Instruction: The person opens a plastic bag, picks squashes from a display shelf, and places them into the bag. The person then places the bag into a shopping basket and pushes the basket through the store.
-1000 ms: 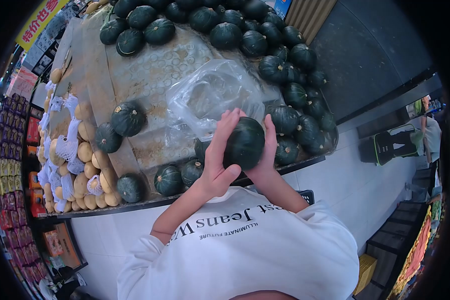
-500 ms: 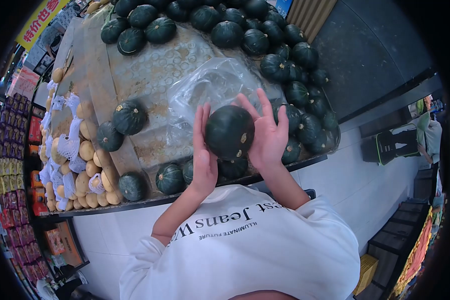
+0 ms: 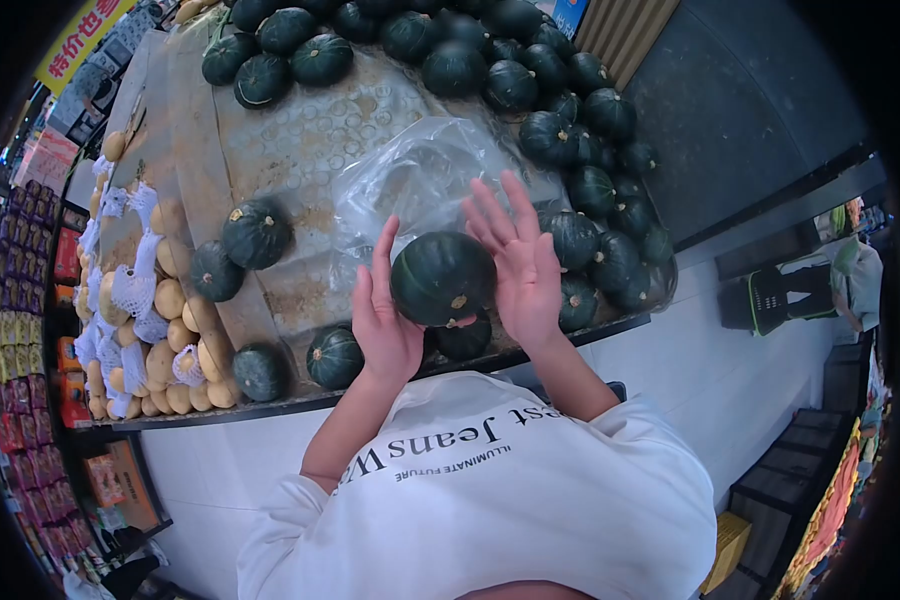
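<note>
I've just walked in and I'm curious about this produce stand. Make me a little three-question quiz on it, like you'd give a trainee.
1. What lies on the display just beyond the held dark green squash?
2. True or false: the right hand is clenched into a fist.
3. What colour is the netting around some of the pale produce at the left? A) red, B) white, C) black.

Key:
1. A clear plastic bag.
2. False; its fingers are extended.
3. B.
</note>
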Action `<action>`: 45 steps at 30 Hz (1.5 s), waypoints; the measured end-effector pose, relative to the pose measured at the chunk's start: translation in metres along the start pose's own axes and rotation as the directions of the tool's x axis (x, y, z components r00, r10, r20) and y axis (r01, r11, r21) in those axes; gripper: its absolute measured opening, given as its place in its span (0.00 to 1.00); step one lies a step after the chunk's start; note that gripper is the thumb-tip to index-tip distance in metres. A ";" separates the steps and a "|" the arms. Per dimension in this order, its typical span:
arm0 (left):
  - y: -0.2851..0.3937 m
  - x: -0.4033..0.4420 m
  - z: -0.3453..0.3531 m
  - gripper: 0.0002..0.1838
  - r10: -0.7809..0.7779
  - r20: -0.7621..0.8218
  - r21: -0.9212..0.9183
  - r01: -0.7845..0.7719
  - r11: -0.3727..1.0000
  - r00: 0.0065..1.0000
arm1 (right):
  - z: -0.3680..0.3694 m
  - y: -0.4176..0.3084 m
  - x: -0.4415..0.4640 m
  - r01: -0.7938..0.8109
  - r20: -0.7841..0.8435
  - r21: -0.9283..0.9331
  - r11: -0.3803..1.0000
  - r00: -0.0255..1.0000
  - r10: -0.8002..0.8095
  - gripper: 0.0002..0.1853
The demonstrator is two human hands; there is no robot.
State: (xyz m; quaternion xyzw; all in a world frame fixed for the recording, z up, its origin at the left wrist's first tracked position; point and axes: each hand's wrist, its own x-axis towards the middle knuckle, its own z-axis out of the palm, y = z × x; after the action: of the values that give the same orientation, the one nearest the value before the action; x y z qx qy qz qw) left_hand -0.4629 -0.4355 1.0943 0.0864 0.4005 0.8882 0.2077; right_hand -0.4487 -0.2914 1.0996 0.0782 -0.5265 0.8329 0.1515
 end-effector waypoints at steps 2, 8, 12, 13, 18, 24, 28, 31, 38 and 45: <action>0.004 0.006 0.003 0.35 0.046 0.002 0.053 -0.046 0.998 0.999 | -0.014 -0.003 0.006 -0.005 0.191 -0.087 0.996 0.981 0.022 0.37; -0.001 0.029 -0.002 0.36 0.359 0.067 0.390 -0.355 0.849 0.931 | -0.010 -0.007 0.011 -0.019 0.225 -0.231 0.973 0.972 0.073 0.38; -0.008 0.035 -0.006 0.37 0.512 0.209 0.561 -0.531 0.635 0.833 | -0.009 0.010 0.007 0.250 0.238 -0.443 0.861 0.959 -0.156 0.38; -0.008 0.038 -0.006 0.37 0.526 0.229 0.587 -0.547 0.597 0.819 | -0.008 0.011 0.006 0.234 0.209 -0.433 0.871 0.965 -0.155 0.37; -0.006 0.062 0.001 0.35 0.600 0.323 0.684 -0.619 0.386 0.732 | -0.014 0.022 0.010 0.087 0.032 -0.277 0.957 0.996 -0.081 0.33; -0.010 0.065 -0.005 0.38 0.556 0.342 0.742 -0.581 0.334 0.757 | -0.017 0.033 0.016 0.071 0.027 -0.223 0.972 0.997 -0.066 0.33; -0.010 0.074 -0.006 0.36 0.559 0.372 0.750 -0.595 0.290 0.741 | -0.019 0.032 0.022 0.020 -0.005 -0.230 0.973 1.000 -0.021 0.33; -0.006 0.082 -0.008 0.33 0.529 0.363 0.773 -0.565 0.289 0.767 | -0.019 0.034 0.034 -0.030 -0.031 -0.194 0.981 0.999 0.025 0.33; -0.011 0.117 -0.011 0.26 0.493 0.275 0.826 -0.465 0.318 0.826 | -0.036 0.056 0.076 -0.063 -0.064 -0.194 0.979 0.997 0.051 0.34; -0.018 0.130 -0.034 0.25 0.485 0.252 0.868 -0.417 0.270 0.837 | -0.039 0.074 0.090 -0.174 -0.042 -0.204 0.963 0.985 0.169 0.35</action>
State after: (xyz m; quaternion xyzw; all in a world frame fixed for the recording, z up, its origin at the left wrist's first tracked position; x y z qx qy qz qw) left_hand -0.5852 -0.3911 1.0564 0.2650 0.7750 0.5550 -0.1451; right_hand -0.5575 -0.2703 1.0458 0.0061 -0.6134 0.7844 0.0923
